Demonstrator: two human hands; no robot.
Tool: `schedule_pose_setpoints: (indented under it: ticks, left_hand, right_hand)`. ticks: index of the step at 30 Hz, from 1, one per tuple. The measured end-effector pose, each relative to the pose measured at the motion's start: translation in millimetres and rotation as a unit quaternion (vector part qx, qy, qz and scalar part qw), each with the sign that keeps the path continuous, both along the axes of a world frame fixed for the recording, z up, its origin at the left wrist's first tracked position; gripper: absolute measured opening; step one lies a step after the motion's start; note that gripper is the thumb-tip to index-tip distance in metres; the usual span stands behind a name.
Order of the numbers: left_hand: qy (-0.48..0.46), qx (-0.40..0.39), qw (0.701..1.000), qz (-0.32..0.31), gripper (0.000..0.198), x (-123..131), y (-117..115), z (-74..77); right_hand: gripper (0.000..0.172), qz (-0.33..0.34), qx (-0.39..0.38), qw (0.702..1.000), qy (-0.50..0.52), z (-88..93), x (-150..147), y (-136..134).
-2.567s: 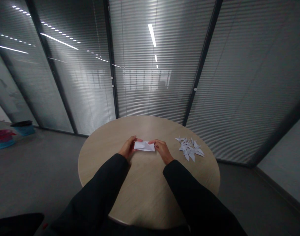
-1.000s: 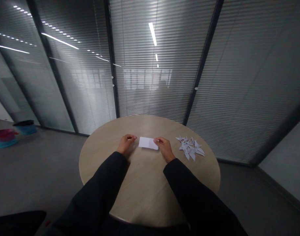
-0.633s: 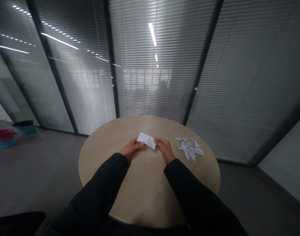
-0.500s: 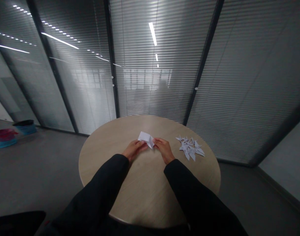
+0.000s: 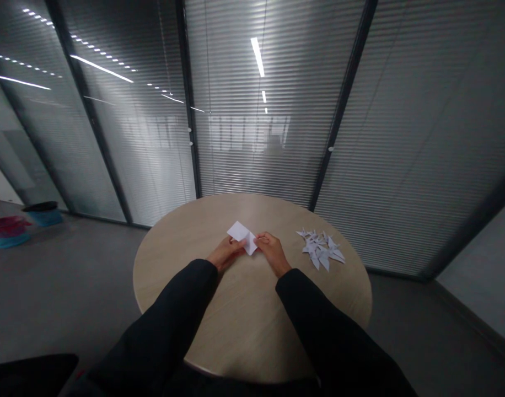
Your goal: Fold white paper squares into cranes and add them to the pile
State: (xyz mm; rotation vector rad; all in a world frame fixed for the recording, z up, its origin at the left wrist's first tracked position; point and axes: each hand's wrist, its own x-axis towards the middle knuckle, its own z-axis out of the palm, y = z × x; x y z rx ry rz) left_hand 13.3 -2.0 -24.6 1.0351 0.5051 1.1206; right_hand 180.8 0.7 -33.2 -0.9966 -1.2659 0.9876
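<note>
A small sheet of white paper [image 5: 238, 230] with a crease down it is held between my hands above the table. My left hand [image 5: 226, 252] grips its near left side, thumb on top and the other fingers partly hidden beneath. At the paper's right edge, my right hand [image 5: 272, 251] pinches it between thumb and fingers. To the right of that hand lies a cluster of several folded white paper shapes [image 5: 321, 249] with pointed tips, resembling origami cranes.
The round wooden table [image 5: 173, 248] stands close to a glass partition [image 5: 252, 165] with blinds. On the floor at the left are a blue bin with a black liner [image 5: 46, 215] and another with a red liner [image 5: 7, 230]. A dark object [image 5: 29, 372] shows at the lower left.
The paper has turned and opened out, so its crease and right-hand flap now lie flatter. My right fingers have shifted slightly along its edge. The folded shapes have not moved.
</note>
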Motion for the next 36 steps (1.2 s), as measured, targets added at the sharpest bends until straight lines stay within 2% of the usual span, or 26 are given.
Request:
schedule_pose_setpoints:
  ticks: [4,7,13,21,29,36]
  left_hand:
    - [0.055,-0.009,0.993,0.102,0.039,-2.9,7.3,-3.0]
    - [0.104,0.013,0.983,0.151,0.035,-5.3,9.8,-3.1]
    - [0.146,0.079,0.976,0.141,0.037,-1.9,8.4,-0.4]
    - [0.161,0.095,0.964,0.191,0.039,-1.0,9.3,-0.5]
    - [0.141,0.107,0.956,0.235,0.041,-2.9,6.8,5.1]
    - [0.125,0.116,0.955,0.241,0.031,-1.5,1.7,11.9]
  right_hand:
    - [0.03,0.054,-0.002,0.998,-0.02,0.6,-3.3,-4.2]
    - [0.031,0.071,-0.01,0.997,-0.029,1.8,-4.3,-5.9]
    - [0.036,0.095,-0.009,0.994,-0.053,-1.5,-3.2,-3.7]
    - [0.037,0.094,-0.023,0.995,-0.026,-8.9,-1.6,2.9]
    - [0.038,0.112,-0.04,0.993,-0.013,-3.3,-3.2,-3.1]
    - [0.035,0.099,0.006,0.994,-0.037,2.9,-4.3,-6.9]
